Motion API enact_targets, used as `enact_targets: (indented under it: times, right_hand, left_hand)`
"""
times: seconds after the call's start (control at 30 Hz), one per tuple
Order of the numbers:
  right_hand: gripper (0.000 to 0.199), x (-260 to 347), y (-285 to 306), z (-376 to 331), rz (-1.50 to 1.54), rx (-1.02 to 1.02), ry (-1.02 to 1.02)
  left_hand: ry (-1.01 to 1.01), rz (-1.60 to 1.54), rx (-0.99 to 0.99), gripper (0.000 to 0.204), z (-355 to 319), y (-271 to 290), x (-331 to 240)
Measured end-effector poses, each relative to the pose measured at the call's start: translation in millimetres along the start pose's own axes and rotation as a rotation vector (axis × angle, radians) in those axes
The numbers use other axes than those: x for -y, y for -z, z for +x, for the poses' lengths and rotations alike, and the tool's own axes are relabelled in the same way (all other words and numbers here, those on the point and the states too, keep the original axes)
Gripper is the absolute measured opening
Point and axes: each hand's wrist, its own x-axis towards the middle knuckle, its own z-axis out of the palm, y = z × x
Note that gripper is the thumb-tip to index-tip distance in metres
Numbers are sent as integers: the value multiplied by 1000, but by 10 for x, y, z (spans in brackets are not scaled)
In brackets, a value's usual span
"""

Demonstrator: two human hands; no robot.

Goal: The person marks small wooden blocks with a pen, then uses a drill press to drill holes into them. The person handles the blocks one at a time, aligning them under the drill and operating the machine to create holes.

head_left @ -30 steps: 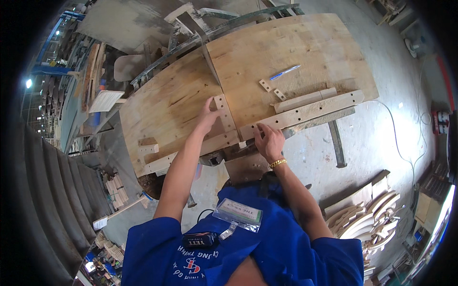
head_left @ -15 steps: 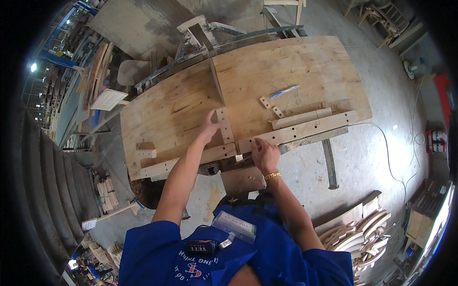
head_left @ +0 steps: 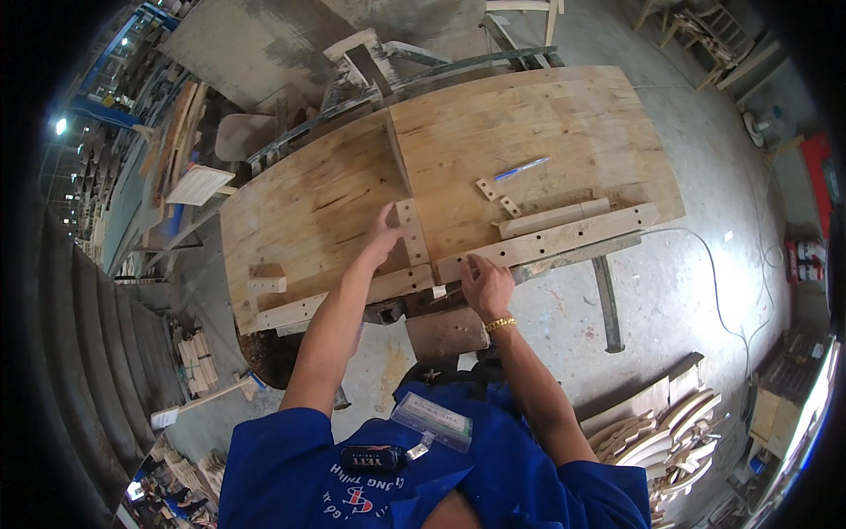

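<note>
My left hand (head_left: 383,240) reaches to a short drilled wooden strip (head_left: 412,242) lying beside the raised divider on the plywood board. Its thumb and forefinger are spread apart against the strip's left side. The fingers of my right hand (head_left: 486,287) are curled over the near edge of a long drilled wooden rail (head_left: 557,239), close to the rail's left end. Another drilled rail (head_left: 388,286) runs to the left along the board's near edge, partly covered by my left forearm. A small pale block (head_left: 439,292) sits at the gap between the two rails.
The plywood board (head_left: 529,115) carries a blue pen (head_left: 522,168), small drilled blocks (head_left: 486,189), a plain wooden bar (head_left: 555,218) and a short block (head_left: 267,284) at left. A metal stand leg (head_left: 608,304) juts out below. Curved wooden parts (head_left: 670,441) are piled at lower right.
</note>
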Motion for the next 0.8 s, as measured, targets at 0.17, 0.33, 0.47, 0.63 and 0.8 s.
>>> enact_targets:
  times: [0.17,0.33,0.47,0.63,0.8]
  right_hand:
    - [20,-77,-9,-3,-7,-3,2]
    - [22,-71,-16,-15,19,15,-2]
    - [22,-80,-12,-17,18,34,-25]
    - [22,-97,-20,-27,29,55,-35]
    - [23,-139,-31,-28,40,17,-20]
  left_hand:
    - [14,-3,5,83,21,-64,8]
    - [-16,-6,9,83,60,-12,69]
    - [-16,-19,-6,82,66,-37,79]
    - [-2,14,-33,82,18,-45,38]
    - [56,-61,76,87,-51,-54,-35]
